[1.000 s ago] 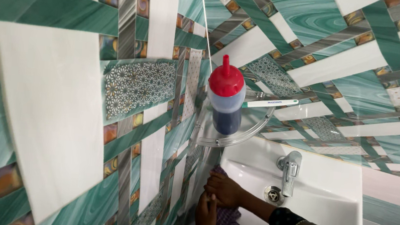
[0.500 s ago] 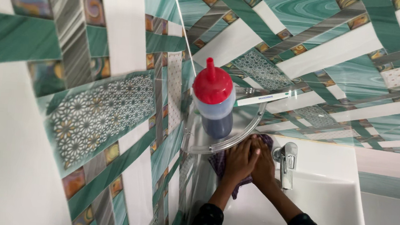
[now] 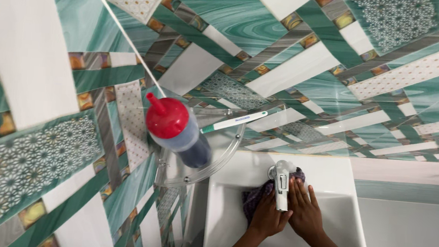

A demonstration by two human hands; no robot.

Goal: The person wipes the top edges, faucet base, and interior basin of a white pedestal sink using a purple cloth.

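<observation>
My left hand [image 3: 267, 216] grips a purple cloth [image 3: 253, 198] that is bunched against the left side of a chrome tap [image 3: 281, 186]. My right hand [image 3: 305, 208] lies with its fingers straight and together along the tap's right side. Its fingertips press an end of the same cloth that shows behind the tap. Both hands are over the white sink [image 3: 331, 175], with the forearms entering from the bottom edge.
A clear glass corner shelf [image 3: 222, 158] juts out just left of the sink. It carries a bottle of dark blue liquid with a red cap [image 3: 169, 120] and a white and green toothbrush [image 3: 233, 121]. Patterned green and white tiles [image 3: 80, 21] cover both walls.
My hands and the cloth moved from under the glass shelf, left of the tap, onto the tap itself. The view swung right and the bottle now sits further left.
</observation>
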